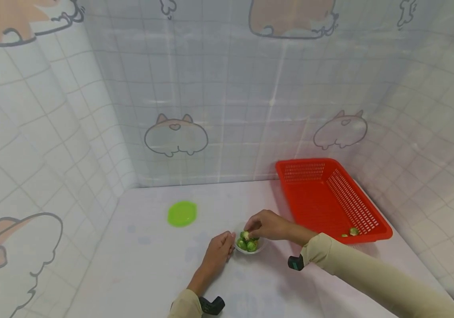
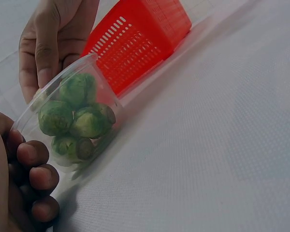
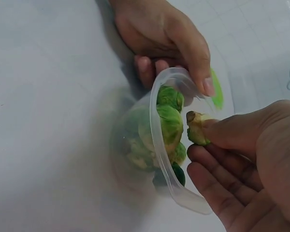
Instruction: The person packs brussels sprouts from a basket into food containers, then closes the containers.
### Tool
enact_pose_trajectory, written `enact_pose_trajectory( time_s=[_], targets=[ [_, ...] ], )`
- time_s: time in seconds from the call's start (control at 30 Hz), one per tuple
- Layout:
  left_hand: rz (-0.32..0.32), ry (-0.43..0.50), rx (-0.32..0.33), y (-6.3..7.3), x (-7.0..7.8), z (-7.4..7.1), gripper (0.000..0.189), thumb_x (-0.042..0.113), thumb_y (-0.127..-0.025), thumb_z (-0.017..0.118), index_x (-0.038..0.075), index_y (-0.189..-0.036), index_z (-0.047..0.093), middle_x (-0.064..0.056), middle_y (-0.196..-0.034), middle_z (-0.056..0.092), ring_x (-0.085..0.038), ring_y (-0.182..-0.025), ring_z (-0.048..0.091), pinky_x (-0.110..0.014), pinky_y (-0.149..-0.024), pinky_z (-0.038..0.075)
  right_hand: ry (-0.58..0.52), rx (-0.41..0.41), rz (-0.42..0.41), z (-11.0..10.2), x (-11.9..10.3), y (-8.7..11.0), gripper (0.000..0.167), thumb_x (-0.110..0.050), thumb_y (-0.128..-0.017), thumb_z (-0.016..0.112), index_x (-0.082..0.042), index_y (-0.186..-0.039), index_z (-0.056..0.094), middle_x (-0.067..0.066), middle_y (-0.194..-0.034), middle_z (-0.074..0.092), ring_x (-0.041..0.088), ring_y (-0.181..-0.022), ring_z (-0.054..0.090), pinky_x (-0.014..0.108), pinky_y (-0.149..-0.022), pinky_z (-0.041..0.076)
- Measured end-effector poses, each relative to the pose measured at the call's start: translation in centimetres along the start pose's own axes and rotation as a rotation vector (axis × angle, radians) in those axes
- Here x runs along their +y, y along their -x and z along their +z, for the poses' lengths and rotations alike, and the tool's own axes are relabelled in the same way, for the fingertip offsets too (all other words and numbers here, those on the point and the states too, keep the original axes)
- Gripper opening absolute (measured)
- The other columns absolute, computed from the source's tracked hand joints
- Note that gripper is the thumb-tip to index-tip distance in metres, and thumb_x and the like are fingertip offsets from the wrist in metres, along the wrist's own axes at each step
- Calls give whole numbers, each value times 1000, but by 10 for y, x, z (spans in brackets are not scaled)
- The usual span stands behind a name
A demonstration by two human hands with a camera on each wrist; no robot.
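A small clear plastic container stands on the table with several green Brussels sprouts in it. On its left side my left hand holds it by the rim, thumb at the edge and fingers curled against the outer wall. Over the container's mouth, my right hand pinches one Brussels sprout between thumb and fingers. That sprout's pale cut stem end shows in the right wrist view, just beside the sprouts inside.
A red perforated basket sits at the right rear, with a sprout and part of another in its near corner. Left of the container, a bright green lid lies flat on the white table. Patterned sheeting encloses the back and sides.
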State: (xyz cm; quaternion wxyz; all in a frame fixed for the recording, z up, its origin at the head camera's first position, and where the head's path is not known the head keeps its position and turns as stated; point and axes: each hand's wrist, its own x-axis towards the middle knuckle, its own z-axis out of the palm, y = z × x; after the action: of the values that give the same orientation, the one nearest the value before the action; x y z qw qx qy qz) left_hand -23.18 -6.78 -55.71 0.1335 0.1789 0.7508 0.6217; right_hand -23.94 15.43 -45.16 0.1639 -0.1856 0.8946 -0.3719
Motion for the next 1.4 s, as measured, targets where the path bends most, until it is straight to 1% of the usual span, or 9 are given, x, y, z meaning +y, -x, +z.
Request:
enact_pose_trajectory(
  time_s=[0.13,0.33,0.53,0.73,0.87,1.07,1.17,1.3,1.4],
  targets=[
    [11,-3,-5,0,1,-1,45,46,-106,47,9,-82,54,4,-66,49,-9,-56,46,-23,-51,39,7,-10,-12,3,-3,-3,15,-6,-88,77,-6,-103,77,0,-95,76,9,-83,68,25,-77,57],
    [12,3,-6,0,0,-1,45,45,-106,47,9,-81,54,3,-65,48,-9,-55,45,-23,-50,39,36,-40,6,8,-4,-5,15,-6,-89,77,-7,-104,77,-1,-95,76,7,-84,68,24,-77,56],
    [13,6,-12,0,0,0,43,44,-106,47,10,-82,54,4,-66,48,-9,-56,46,-23,-50,39,41,-55,-6,8,-6,-5,14,-4,-89,75,-6,-103,76,0,-96,75,10,-86,68,28,-80,57],
    [14,9,-12,0,0,-1,43,45,-106,47,10,-82,54,4,-66,48,-9,-56,46,-23,-50,39,41,-57,-10,8,-5,-6,14,-3,-89,75,-5,-103,76,3,-97,75,10,-87,68,28,-81,57],
    [12,10,-11,0,0,-1,44,47,-106,47,10,-82,55,4,-66,49,-9,-56,46,-23,-50,39,51,-49,-3,9,-2,-7,14,-5,-90,75,-7,-104,77,2,-98,76,8,-88,68,26,-80,57],
    [19,-5,-3,0,-2,-1,45,48,-106,47,11,-82,55,4,-66,49,-9,-56,46,-23,-50,39,70,-35,-31,6,0,-4,15,-6,-90,75,-8,-105,77,1,-99,76,9,-90,69,26,-81,57],
    [37,-14,3,-1,-1,-2,43,44,-107,46,10,-81,54,4,-66,49,-9,-56,46,-24,-50,40,40,-29,-48,1,1,0,16,-6,-91,74,-6,-106,76,2,-101,76,11,-92,70,28,-83,57],
    [45,-17,-1,-1,-1,-2,43,42,-107,46,10,-80,54,3,-65,49,-9,-55,46,-24,-49,39,-39,-42,-53,-10,4,6,18,-8,-93,73,-5,-110,75,4,-106,75,12,-96,70,31,-88,56],
    [40,-22,-1,-2,-1,-2,44,44,-107,46,11,-79,54,3,-65,49,-10,-55,47,-23,-50,40,-79,-45,-30,-21,9,12,18,-12,-94,72,-8,-112,75,8,-111,74,14,-99,70,34,-90,56]
  ],
)
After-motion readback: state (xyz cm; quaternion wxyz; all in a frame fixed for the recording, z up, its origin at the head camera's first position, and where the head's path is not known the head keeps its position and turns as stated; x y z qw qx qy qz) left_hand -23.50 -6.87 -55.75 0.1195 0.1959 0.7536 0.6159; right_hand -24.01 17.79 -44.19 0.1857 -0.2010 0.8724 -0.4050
